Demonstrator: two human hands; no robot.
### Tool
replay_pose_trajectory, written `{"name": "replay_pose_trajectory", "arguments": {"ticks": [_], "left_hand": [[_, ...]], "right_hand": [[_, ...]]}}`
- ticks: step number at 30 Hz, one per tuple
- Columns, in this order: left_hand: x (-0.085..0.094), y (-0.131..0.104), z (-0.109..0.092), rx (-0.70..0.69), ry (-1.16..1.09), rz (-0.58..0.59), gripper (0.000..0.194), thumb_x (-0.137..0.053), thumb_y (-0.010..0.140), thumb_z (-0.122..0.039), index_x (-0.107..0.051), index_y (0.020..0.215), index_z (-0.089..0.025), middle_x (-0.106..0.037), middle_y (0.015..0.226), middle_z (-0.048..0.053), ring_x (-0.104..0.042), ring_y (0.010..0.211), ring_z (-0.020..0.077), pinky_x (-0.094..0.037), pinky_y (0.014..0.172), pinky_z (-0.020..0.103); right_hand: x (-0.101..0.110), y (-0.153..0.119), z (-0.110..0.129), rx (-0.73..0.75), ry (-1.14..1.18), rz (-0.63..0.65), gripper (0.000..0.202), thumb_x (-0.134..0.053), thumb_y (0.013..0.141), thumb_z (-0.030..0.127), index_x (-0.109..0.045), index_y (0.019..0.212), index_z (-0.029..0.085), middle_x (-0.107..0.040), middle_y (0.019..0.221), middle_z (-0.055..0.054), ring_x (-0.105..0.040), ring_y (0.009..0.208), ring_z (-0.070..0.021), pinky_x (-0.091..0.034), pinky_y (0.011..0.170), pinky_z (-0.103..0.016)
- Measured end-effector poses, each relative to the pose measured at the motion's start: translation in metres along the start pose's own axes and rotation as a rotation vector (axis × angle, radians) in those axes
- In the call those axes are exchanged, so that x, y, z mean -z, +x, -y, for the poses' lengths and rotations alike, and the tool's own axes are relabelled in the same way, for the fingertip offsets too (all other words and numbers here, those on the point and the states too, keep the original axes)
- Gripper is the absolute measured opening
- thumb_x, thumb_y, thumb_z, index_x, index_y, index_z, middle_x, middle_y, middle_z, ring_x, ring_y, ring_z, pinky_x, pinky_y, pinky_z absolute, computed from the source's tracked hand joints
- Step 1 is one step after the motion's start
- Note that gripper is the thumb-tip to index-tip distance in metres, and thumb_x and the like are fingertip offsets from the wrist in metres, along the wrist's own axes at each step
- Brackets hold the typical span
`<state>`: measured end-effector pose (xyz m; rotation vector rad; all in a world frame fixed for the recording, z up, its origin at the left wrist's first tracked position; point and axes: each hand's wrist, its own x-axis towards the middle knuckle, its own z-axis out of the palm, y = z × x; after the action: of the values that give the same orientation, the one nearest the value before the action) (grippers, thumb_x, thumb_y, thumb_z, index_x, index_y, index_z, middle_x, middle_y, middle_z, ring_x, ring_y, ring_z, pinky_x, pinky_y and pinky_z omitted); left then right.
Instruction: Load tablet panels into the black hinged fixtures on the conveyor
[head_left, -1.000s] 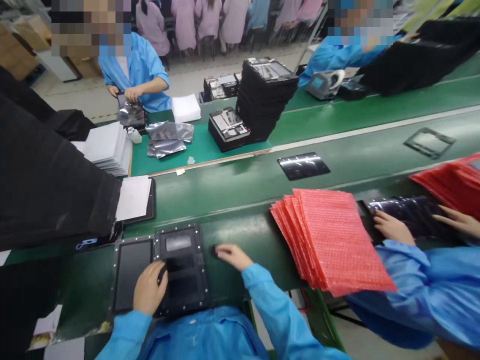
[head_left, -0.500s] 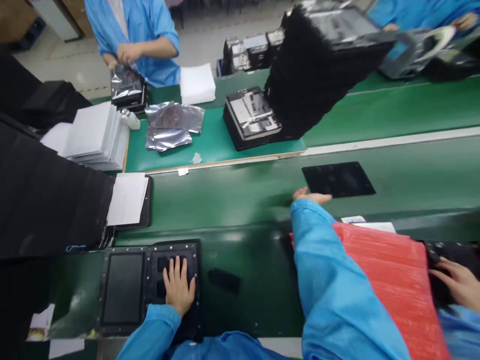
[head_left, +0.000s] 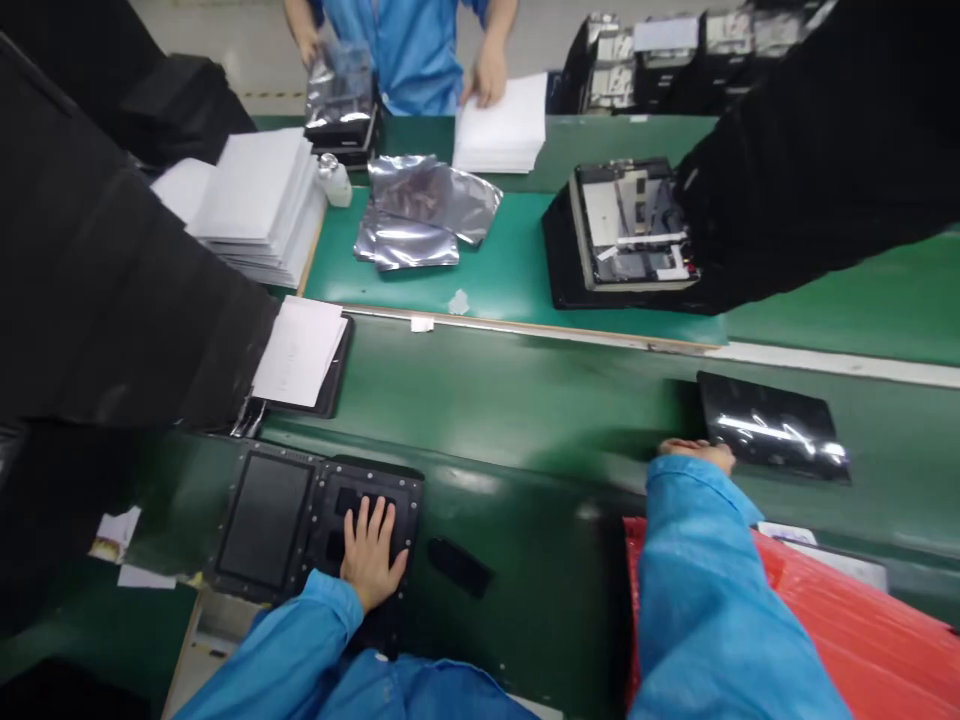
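My left hand [head_left: 373, 555] lies flat, fingers spread, on the right half of a black two-part frame fixture [head_left: 409, 505] with screws around its rim. A dark rectangular screen-like panel [head_left: 266, 520] shows in its left half. Stretched out to the right, my right hand [head_left: 701, 453] is closed at the near left corner of a thin glossy black panel [head_left: 776, 425]. The panel is tilted off the green bench, with a shadow by its left edge; the fingertips are partly hidden. A small dark oblong piece [head_left: 459, 566] rests beside the fixture.
Red wrapping [head_left: 832, 620] lies under my right forearm. Across the bench stand a paper stack [head_left: 247, 190], silvery bags [head_left: 427, 215], a small white bottle [head_left: 334, 180] and stacked black devices [head_left: 630, 230]. A co-worker [head_left: 409, 50] in blue handles white sheets [head_left: 502, 125].
My right hand has closed at the black panel's corner, and the panel has tilted up from lying flat. My left hand stays on the fixture. The view has swung left; the co-worker's hand reached the sheets.
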<state>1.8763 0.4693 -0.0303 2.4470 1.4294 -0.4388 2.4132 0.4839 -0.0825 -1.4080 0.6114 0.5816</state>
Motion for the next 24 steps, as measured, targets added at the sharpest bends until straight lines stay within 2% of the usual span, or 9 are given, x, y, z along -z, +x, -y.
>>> {"name": "replay_pose_trajectory", "arguments": {"ticks": [3, 7, 10, 13, 14, 16, 18, 21, 24], "left_hand": [[0.005, 0.002, -0.002, 0.006, -0.021, -0.031, 0.062, -0.051, 0.082, -0.038, -0.043, 0.139, -0.015, -0.034, 0.148, 0.012, -0.018, 0.139, 0.0377, -0.010, 0.112, 0.057], [0.014, 0.004, -0.006, -0.010, -0.064, -0.091, 0.061, -0.048, 0.084, -0.036, -0.040, 0.140, -0.013, -0.030, 0.149, 0.013, -0.015, 0.140, 0.0366, -0.011, 0.113, 0.057], [0.019, 0.006, -0.007, -0.043, -0.152, -0.140, 0.058, -0.047, 0.087, -0.036, -0.041, 0.139, -0.011, -0.031, 0.149, 0.014, -0.016, 0.140, 0.0362, -0.011, 0.112, 0.058], [0.025, 0.001, 0.004, -0.086, -0.292, -0.171, 0.050, -0.050, 0.085, -0.033, -0.050, 0.131, -0.013, -0.036, 0.146, 0.013, -0.023, 0.138, 0.0336, -0.017, 0.113, 0.055], [0.027, -0.003, 0.013, -0.115, -0.352, -0.182, 0.045, -0.051, 0.085, -0.031, -0.053, 0.127, -0.015, -0.040, 0.144, 0.012, -0.028, 0.136, 0.0313, -0.022, 0.112, 0.052], [0.033, -0.018, 0.040, -0.186, -0.483, -0.213, 0.036, -0.049, 0.085, -0.027, -0.059, 0.118, -0.017, -0.048, 0.137, 0.010, -0.040, 0.129, 0.0256, -0.031, 0.110, 0.045], [0.037, -0.039, 0.078, -0.239, -0.599, -0.251, 0.031, -0.046, 0.086, -0.025, -0.062, 0.112, -0.018, -0.056, 0.127, 0.008, -0.049, 0.120, 0.0210, -0.039, 0.105, 0.038], [0.037, -0.075, 0.141, -0.213, -0.696, -0.249, 0.028, -0.043, 0.087, -0.025, -0.065, 0.104, -0.018, -0.064, 0.113, 0.007, -0.056, 0.109, 0.0187, -0.044, 0.099, 0.034], [0.028, -0.101, 0.194, -0.137, -0.718, -0.145, 0.027, -0.043, 0.086, -0.023, -0.066, 0.099, -0.019, -0.067, 0.104, 0.005, -0.059, 0.102, 0.0183, -0.046, 0.095, 0.033]], "right_hand": [[-0.016, -0.046, 0.002, 0.061, 0.063, -0.118, 0.036, -0.039, 0.094, 0.020, -0.031, 0.059, 0.019, -0.020, 0.051, 0.010, -0.021, 0.039, -0.0044, -0.017, 0.036, -0.016], [-0.020, -0.119, -0.014, 0.100, 0.097, -0.020, 0.029, -0.036, 0.092, 0.015, -0.037, 0.063, 0.018, -0.029, 0.052, 0.009, -0.029, 0.041, -0.0047, -0.023, 0.038, -0.017], [0.011, -0.180, -0.044, 0.113, 0.085, 0.123, 0.024, -0.046, 0.088, 0.022, -0.042, 0.065, 0.018, -0.035, 0.053, 0.009, -0.035, 0.043, -0.0050, -0.031, 0.041, -0.017], [0.072, -0.244, -0.089, 0.113, 0.019, 0.312, 0.025, -0.068, 0.072, 0.032, -0.049, 0.069, 0.017, -0.046, 0.058, 0.006, -0.044, 0.049, -0.0061, -0.039, 0.046, -0.018], [0.095, -0.265, -0.106, 0.115, -0.033, 0.418, 0.030, -0.074, 0.065, 0.036, -0.051, 0.070, 0.018, -0.049, 0.060, 0.006, -0.047, 0.052, -0.0072, -0.042, 0.048, -0.019], [0.138, -0.303, -0.142, 0.102, -0.152, 0.543, 0.039, -0.080, 0.054, 0.042, -0.055, 0.071, 0.019, -0.053, 0.062, 0.004, -0.050, 0.055, -0.0089, -0.045, 0.051, -0.022], [0.168, -0.337, -0.178, 0.051, -0.264, 0.606, 0.042, -0.080, 0.052, 0.048, -0.057, 0.073, 0.020, -0.055, 0.065, 0.003, -0.051, 0.055, -0.0100, -0.047, 0.053, -0.024], [0.186, -0.381, -0.226, -0.018, -0.405, 0.649, 0.044, -0.079, 0.053, 0.053, -0.059, 0.076, 0.021, -0.059, 0.069, 0.001, -0.053, 0.057, -0.0114, -0.050, 0.056, -0.026], [0.182, -0.414, -0.261, -0.003, -0.562, 0.676, 0.047, -0.076, 0.052, 0.058, -0.058, 0.077, 0.022, -0.062, 0.073, -0.001, -0.056, 0.060, -0.0142, -0.051, 0.060, -0.030]]}}
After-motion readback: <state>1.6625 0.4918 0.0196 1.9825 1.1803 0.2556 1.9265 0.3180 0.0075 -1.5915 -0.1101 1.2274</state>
